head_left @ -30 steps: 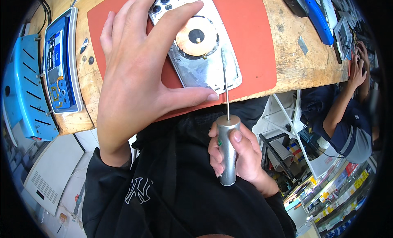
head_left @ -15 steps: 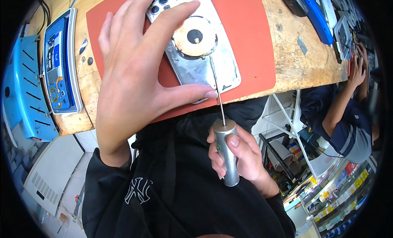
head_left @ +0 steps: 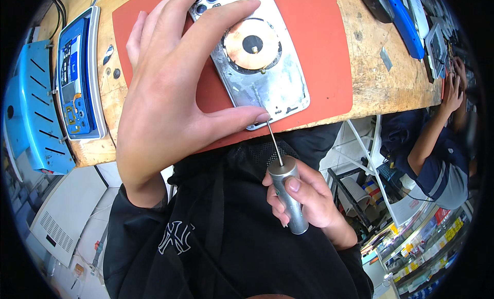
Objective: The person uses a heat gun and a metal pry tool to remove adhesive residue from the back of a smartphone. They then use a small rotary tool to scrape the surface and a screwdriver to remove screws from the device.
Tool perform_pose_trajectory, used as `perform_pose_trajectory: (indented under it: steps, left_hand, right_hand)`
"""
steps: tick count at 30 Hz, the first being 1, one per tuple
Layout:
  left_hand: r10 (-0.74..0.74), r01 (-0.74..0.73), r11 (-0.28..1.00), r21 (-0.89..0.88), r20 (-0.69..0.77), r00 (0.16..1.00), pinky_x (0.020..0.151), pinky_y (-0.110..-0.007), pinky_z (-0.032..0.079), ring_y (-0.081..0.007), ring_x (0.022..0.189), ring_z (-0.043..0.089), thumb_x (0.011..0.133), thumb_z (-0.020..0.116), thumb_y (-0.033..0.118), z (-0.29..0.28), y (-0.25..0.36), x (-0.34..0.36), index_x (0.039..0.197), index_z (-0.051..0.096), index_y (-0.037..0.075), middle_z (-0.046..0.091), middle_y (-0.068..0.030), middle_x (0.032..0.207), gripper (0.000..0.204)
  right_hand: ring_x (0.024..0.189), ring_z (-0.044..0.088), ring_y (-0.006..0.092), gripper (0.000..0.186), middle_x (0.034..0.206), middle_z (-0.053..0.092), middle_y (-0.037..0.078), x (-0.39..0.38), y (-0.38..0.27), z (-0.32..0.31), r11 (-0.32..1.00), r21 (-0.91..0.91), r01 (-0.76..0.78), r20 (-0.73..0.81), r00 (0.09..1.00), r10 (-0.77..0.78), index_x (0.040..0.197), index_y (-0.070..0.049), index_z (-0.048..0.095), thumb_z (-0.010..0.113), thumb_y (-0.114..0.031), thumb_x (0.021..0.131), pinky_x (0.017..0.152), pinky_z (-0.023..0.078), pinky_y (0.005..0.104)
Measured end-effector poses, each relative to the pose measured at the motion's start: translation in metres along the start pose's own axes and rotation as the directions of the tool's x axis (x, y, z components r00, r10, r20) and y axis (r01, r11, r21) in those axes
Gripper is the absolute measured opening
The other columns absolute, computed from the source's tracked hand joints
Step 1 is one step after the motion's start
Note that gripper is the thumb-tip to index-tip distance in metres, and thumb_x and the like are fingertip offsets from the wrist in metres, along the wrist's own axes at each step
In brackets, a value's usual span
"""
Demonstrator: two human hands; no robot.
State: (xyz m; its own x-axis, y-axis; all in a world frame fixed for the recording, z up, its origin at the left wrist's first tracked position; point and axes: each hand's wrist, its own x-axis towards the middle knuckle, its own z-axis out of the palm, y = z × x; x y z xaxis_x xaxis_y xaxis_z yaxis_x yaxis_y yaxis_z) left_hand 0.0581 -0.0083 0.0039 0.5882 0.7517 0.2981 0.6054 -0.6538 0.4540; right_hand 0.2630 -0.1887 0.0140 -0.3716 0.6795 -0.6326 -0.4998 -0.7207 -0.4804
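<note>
A phone (head_left: 280,88) with its silvery, smeared inner back exposed lies on a red-orange mat, tilted, near the bench's front edge. Round its middle sits a copper-coloured charging coil (head_left: 239,49); camera lenses show at its upper left. My left hand (head_left: 170,88) spans the phone, thumb pressed at the near edge and fingers toward the far left side, the index raised over it. My right hand (head_left: 306,193) grips a screwdriver-like tool (head_left: 289,196) by its thick silver cylindrical handle. Its thin shaft points up to the phone's near edge beside my left thumb, where the tip cannot be made out.
The red-orange mat (head_left: 329,67) covers the middle of the wooden bench (head_left: 373,88). To the left are a blue opened phone in a white tray (head_left: 96,101) and a blue metal box (head_left: 38,109). Blue-handled tools (head_left: 406,29) lie at right, near another person's hands (head_left: 453,91).
The tool's shaft has drawn back from the phone's surface toward its near edge. My right hand has shifted slightly right and nearer me. My left hand keeps its hold.
</note>
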Motion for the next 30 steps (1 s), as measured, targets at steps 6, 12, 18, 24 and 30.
perform_pose_trajectory:
  steps: [6,12,18,24,30]
  left_hand:
    - [0.001,-0.001,1.0,-0.003,-0.004,1.0,0.12,-0.053,0.036,-0.042,0.148,0.047,0.061,0.099,0.048,0.002,0.001,-0.001,0.148,0.065,0.019,0.049,-0.0191,0.162,0.098]
    - [-0.001,0.001,1.0,-0.005,-0.019,1.0,0.12,-0.052,0.036,-0.0416,0.147,0.047,0.06,0.099,0.047,0.004,0.001,-0.002,0.147,0.066,0.019,0.049,-0.0186,0.162,0.097]
    - [0.008,-0.008,1.0,-0.007,-0.019,1.0,0.12,-0.052,0.037,-0.0412,0.147,0.048,0.06,0.1,0.046,0.006,-0.001,-0.001,0.147,0.066,0.019,0.05,-0.018,0.162,0.097]
    - [0.006,-0.006,1.0,0.012,0.0,1.0,0.119,-0.052,0.038,-0.0409,0.147,0.049,0.059,0.1,0.046,0.006,-0.005,-0.001,0.146,0.067,0.019,0.051,-0.0175,0.162,0.096]
    - [-0.011,0.01,0.999,0.036,0.02,1.0,0.119,-0.051,0.038,-0.0405,0.146,0.05,0.059,0.1,0.045,0.006,-0.003,0.006,0.145,0.068,0.02,0.052,-0.0169,0.162,0.096]
  right_hand:
    - [0.059,0.056,0.0112,0.036,0.081,0.06,0.007,-0.003,0.009,0.003,0.997,0.075,0.035,-0.009,0.999,-0.035,0.129,0.0,0.056,0.055,-0.033,0.115,0.056,0.048,0.0268]
    - [0.06,0.057,0.0129,0.038,0.082,0.06,0.008,-0.004,0.022,0.009,0.99,0.113,0.083,-0.055,0.996,-0.077,0.129,0.001,0.055,0.054,-0.035,0.114,0.056,0.049,0.0273]
    - [0.06,0.057,0.0132,0.04,0.081,0.06,0.009,-0.006,0.025,0.01,0.985,0.121,0.123,-0.108,0.988,-0.11,0.129,0.001,0.055,0.054,-0.036,0.114,0.056,0.049,0.0278]
    - [0.06,0.057,0.0138,0.04,0.081,0.059,0.009,-0.007,0.025,0.008,0.991,0.09,0.095,-0.079,0.993,-0.088,0.129,0.001,0.055,0.054,-0.036,0.114,0.055,0.049,0.028]
    - [0.06,0.058,0.0142,0.041,0.081,0.059,0.009,-0.012,0.026,0.007,0.982,0.141,0.126,-0.129,0.986,-0.108,0.129,0.0,0.055,0.053,-0.037,0.114,0.055,0.05,0.0284]
